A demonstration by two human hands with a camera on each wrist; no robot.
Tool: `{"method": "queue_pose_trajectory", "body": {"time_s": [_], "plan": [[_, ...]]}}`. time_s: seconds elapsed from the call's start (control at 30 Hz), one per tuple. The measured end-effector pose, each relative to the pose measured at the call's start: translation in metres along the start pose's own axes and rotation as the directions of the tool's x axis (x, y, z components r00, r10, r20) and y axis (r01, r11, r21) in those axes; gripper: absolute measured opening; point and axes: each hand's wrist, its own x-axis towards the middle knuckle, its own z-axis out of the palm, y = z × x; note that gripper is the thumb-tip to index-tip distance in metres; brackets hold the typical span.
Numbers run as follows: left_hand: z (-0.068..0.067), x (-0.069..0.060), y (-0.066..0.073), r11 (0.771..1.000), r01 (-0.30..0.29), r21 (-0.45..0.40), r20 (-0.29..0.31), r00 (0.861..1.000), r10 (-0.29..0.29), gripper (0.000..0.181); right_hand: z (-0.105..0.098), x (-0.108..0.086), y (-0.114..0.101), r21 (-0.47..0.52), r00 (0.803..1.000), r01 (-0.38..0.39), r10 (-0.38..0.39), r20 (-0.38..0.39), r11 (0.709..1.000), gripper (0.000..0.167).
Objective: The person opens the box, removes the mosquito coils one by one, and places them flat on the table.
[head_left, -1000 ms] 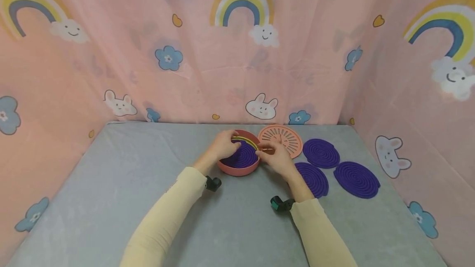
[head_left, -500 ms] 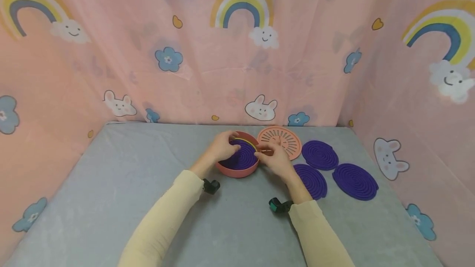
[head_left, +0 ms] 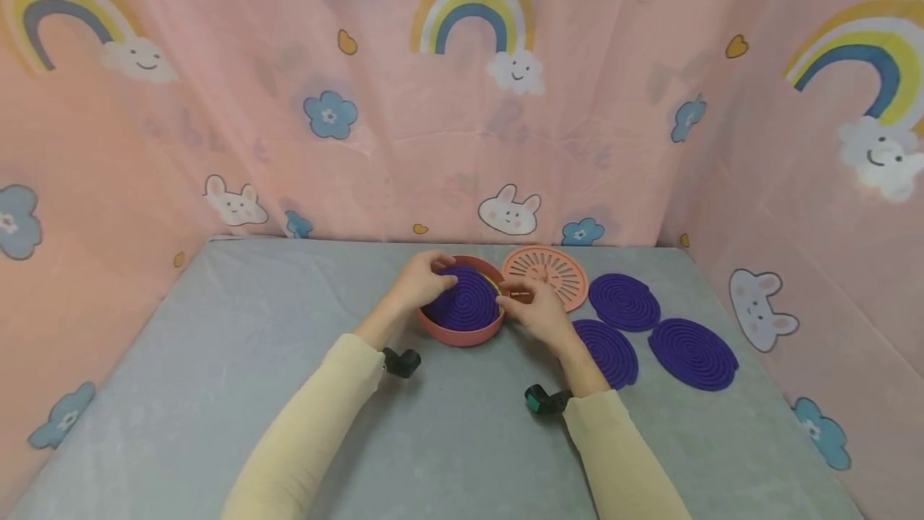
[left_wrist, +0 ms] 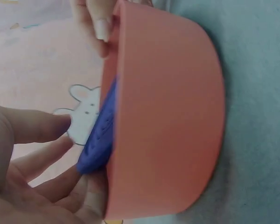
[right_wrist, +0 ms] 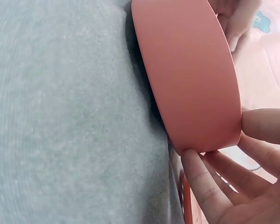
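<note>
A round pink mosquito coil box [head_left: 462, 338] stands on the table with its top uncovered. Inside it a purple mosquito coil [head_left: 465, 303] lies tilted, its left edge raised above the rim in the left wrist view. My left hand [head_left: 424, 279] has its fingers round and under that raised edge; the thumb [left_wrist: 42, 126] is over it, seemingly a little apart. A sliver of a yellow curved strip [head_left: 493, 281] shows along the box's inner right wall. My right hand [head_left: 536, 307] holds the box's right side, thumb at the rim and fingers against the outer wall.
A slotted peach lid [head_left: 570, 283] lies behind my right hand. Three more purple coils lie to the right: a far one [head_left: 624, 301], a near one [head_left: 613, 351] partly behind my right wrist, and a rightmost one [head_left: 693, 353]. Patterned pink curtains [head_left: 462, 143] stand behind the grey tabletop [head_left: 289, 327].
My left hand has moved slightly left and back, and the coil has shifted left with its left edge up. Less of the yellow strip shows. The right hand stays on the box.
</note>
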Motion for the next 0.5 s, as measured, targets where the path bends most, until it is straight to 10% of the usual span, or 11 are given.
{"method": "queue_pose_trajectory", "body": {"time_s": [0.5], "plan": [[-0.012, -0.012, -0.002, 1.000, -0.015, -0.008, 0.078, 0.997, 0.016, 0.024, -0.001, 0.001, 0.001, 0.009, 1.000, 0.012, -0.012, 0.013, 1.000, 0.034]]}}
